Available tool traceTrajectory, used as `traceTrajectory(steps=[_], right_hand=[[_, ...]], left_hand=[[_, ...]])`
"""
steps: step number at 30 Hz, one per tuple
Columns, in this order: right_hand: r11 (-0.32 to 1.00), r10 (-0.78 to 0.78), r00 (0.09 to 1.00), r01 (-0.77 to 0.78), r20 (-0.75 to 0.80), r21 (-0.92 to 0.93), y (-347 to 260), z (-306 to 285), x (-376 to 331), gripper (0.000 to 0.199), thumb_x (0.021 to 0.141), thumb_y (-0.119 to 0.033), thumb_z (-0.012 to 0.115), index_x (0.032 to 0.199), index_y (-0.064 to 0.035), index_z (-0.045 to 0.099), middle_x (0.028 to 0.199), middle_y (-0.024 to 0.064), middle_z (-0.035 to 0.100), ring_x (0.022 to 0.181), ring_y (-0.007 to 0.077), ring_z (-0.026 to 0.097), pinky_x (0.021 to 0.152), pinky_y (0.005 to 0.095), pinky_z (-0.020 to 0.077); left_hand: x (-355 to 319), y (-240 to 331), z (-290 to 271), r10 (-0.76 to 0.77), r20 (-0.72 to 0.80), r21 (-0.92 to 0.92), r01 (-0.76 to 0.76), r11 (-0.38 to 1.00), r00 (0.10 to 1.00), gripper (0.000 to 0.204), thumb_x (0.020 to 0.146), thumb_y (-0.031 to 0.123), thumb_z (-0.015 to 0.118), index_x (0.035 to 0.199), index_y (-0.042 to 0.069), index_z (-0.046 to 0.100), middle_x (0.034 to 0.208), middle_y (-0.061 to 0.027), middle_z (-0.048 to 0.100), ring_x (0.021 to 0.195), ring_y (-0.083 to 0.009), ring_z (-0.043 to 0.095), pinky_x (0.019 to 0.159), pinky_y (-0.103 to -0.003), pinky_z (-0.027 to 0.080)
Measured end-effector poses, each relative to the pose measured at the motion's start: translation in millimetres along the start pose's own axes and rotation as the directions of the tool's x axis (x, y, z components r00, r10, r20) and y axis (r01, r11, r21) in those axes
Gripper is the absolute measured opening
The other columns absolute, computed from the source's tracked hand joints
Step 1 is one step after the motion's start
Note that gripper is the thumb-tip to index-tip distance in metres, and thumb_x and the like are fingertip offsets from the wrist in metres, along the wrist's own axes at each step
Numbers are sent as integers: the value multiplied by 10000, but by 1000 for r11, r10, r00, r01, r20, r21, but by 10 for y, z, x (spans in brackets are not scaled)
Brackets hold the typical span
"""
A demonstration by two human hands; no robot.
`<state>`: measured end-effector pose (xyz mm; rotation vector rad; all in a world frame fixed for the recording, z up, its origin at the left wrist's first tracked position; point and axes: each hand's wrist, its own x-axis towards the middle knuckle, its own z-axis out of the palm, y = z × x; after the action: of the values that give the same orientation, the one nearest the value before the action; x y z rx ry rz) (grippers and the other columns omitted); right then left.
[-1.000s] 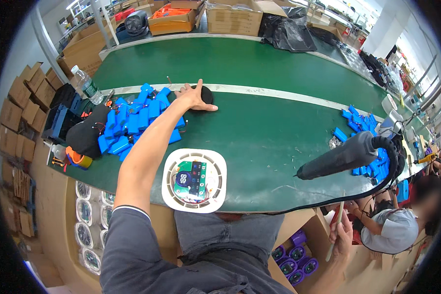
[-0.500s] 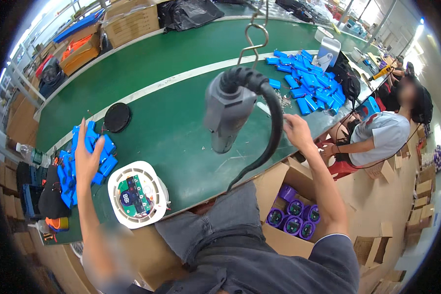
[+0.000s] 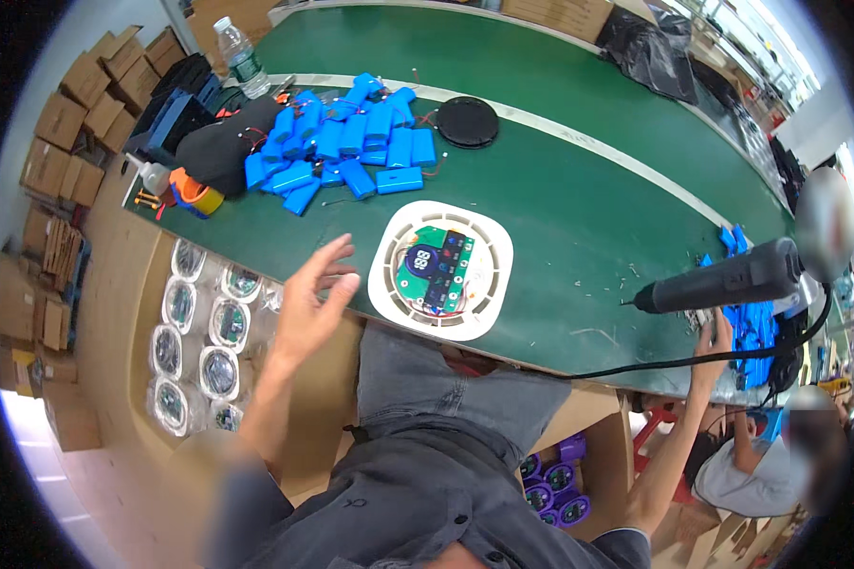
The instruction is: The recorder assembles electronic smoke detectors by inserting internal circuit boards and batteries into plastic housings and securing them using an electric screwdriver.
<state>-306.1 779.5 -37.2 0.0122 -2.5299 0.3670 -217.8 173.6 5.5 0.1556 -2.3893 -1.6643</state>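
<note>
My left hand [image 3: 318,302] is open with nothing in it, fingers apart, just left of a white rounded-square housing [image 3: 384,275]. A green circuit board [image 3: 415,286] with a round dark display sits inside that housing. Over on the right, my right hand [image 3: 716,339] reaches down to a small heap of screws [image 3: 696,321], its fingers drawn together. Whatever they hold is too small to make out. Above that hand hangs a dark electric screwdriver [image 3: 721,278], its cable crossing in front of the hand. Neither hand touches it.
Blue wrapped battery packs [image 3: 351,137] lie piled beyond the housing, beside a round black disc [image 3: 467,122] and a plastic bottle [image 3: 241,59]. More blue packs [image 3: 754,332] lie at right. Below the bench edge are boxed white units [image 3: 220,372] and purple units [image 3: 538,498]. A person [image 3: 750,474] sits at right.
The view has swung left. My left hand has come away from the blue packs to beside the white housing. My right hand has moved onto the screw heap.
</note>
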Motion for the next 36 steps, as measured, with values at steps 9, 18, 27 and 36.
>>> traceTrajectory(steps=[9, 18, 27, 36], right_hand=[[499, -68, 982, 186, -175, 846, -2183, -271, 93, 762, 823, -63, 681, 1431, 44, 236, 1292, 191, 499, 1118, 268, 557, 959, 356, 434], [402, 180, 962, 116, -203, 908, -2829, -347, 352, 678, 765, 53, 548, 1395, 40, 297, 991, 79, 534, 822, 143, 551, 753, 255, 458], [496, 198, 975, -7, -105, 868, -2846, -632, 444, 101, 827, -11, 617, 918, 14, 580, 705, 40, 569, 559, 104, 543, 543, 230, 426], [433, 243, 970, -128, 21, 892, -2765, -749, 584, 150, 805, -30, 641, 941, -11, 579, 843, 94, 626, 583, 121, 547, 539, 252, 436]], left_hand=[[79, 380, 291, 294, 329, 426, -418, 802, 898, 968, 685, 391, 804, 1435, 28, 312, 1481, -279, 230, 1374, -430, 230, 1111, -469, 251], [168, 294, 763, 422, 371, 252, -527, 812, 827, 1129, 633, 471, 820, 1468, 14, 213, 1494, -283, 197, 1370, -517, 146, 1104, -525, 228], [491, 231, 1018, 452, 455, -101, -460, 882, 767, 1284, 557, 404, 880, 1478, -18, 91, 1512, -281, 139, 1411, -381, 187, 1142, -400, 220], [561, 132, 1072, 443, 476, -224, -383, 896, 760, 1309, 530, 406, 896, 1486, 13, 93, 1504, -269, 191, 1397, -381, 232, 1137, -404, 240]])
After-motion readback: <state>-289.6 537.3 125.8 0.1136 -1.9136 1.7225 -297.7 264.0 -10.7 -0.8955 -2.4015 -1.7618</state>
